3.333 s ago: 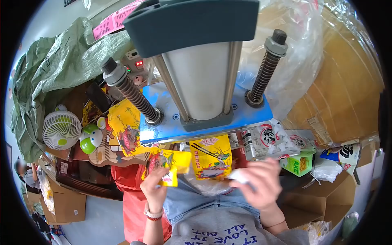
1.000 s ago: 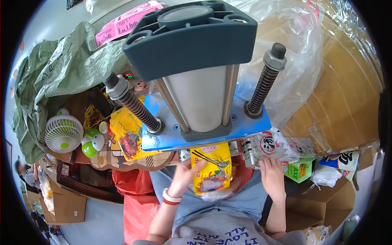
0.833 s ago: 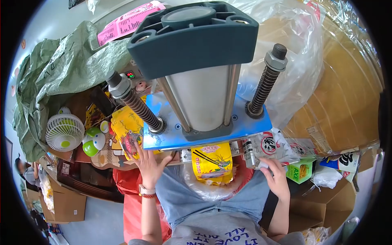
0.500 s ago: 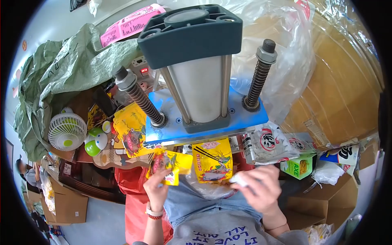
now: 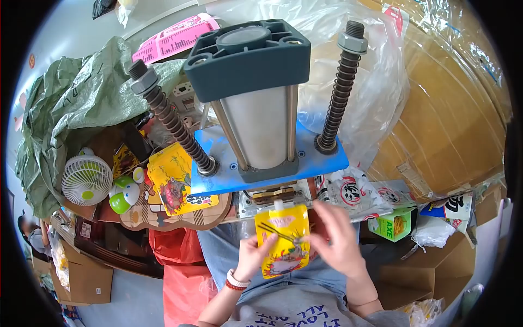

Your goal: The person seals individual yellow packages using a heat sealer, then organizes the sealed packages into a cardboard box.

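Observation:
My left hand (image 5: 251, 257) pinches the left edge of a yellow printed pouch (image 5: 286, 256), its thumb on the front. A small white spout (image 5: 279, 205) stands at the pouch's top edge. At the pouch's right side is my right hand (image 5: 336, 240), with fingers apart and the thumb close to the edge. Just beyond the pouch sits the metal jaw (image 5: 275, 195) of a press. Above it are the press's blue plate (image 5: 239, 180), a large cylinder (image 5: 255, 125) and two spring-wrapped rods (image 5: 339, 92).
More yellow pouches (image 5: 177, 182) lie on a wooden board (image 5: 141, 215) to the left, near a small fan (image 5: 87, 180). White printed bags (image 5: 351, 188) and a green box (image 5: 392, 224) are at the right. Red bags (image 5: 182, 283) hang below; cardboard (image 5: 436, 136) stands behind.
The pouch has come out from under the press toward me, now in my left hand. The other pouch my left hand held is gone from it. The spring rods stand higher.

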Demonstrator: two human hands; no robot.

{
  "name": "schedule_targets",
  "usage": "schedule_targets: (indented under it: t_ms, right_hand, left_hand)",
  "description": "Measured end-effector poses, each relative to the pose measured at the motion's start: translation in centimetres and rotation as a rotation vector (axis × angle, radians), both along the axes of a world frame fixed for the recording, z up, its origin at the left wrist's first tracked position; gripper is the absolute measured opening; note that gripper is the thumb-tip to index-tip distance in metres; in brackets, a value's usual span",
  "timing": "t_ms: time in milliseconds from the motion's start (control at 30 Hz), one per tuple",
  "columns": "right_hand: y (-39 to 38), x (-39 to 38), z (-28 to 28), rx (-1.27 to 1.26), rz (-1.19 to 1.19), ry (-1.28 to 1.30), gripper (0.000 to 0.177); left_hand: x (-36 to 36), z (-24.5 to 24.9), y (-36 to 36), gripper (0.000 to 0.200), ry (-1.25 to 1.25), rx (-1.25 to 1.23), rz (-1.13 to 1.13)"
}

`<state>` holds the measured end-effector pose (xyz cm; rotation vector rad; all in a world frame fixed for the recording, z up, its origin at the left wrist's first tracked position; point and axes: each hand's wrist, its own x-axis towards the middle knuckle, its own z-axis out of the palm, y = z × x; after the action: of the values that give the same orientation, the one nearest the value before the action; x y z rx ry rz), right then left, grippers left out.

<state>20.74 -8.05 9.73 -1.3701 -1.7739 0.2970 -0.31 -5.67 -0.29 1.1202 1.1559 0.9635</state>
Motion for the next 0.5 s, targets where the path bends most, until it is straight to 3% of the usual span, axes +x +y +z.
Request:
schedule_targets:
  t_ms: [133,200,233,300,367,400,467,500]
  right_hand:
    - [2.7,4.8,-2.0,-0.046,-0.159,0.037,0.039]
    - [6.4,5.9,-5.7,-0.013,-0.474,-0.384,0.031]
    - [7.0,6.5,-7.5,-0.020,-0.475,-0.382,0.031]
    - [8.2,7.3,-9.7,-0.283,-0.342,-0.548,0.026]
    - [7.6,6.9,-10.3,-0.278,-0.335,-0.546,0.027]
    - [7.3,6.9,-10.5,-0.252,-0.332,-0.461,0.028]
    - [6.5,7.3,-9.8,-0.172,-0.323,-0.380,0.028]
    - [5.8,7.3,-8.9,-0.171,-0.319,-0.377,0.028]
  left_hand:
    - [1.0,0.6,4.3,0.021,-0.361,-0.260,0.091]
    - [0.8,-0.1,5.2,0.020,-0.371,-0.294,0.073]
    - [0.9,0.0,5.2,0.019,-0.389,-0.314,0.077]
    - [1.3,0.5,5.2,0.021,-0.430,-0.272,0.088]
    - [0.0,-0.1,5.9,0.022,-0.242,-0.231,-0.027]
    - [-1.1,0.4,6.4,0.024,-0.032,-0.148,-0.065]
    - [-5.1,-1.1,8.1,0.044,0.230,0.187,0.208]
    - [-7.0,0.0,8.5,0.061,0.855,0.427,0.291]
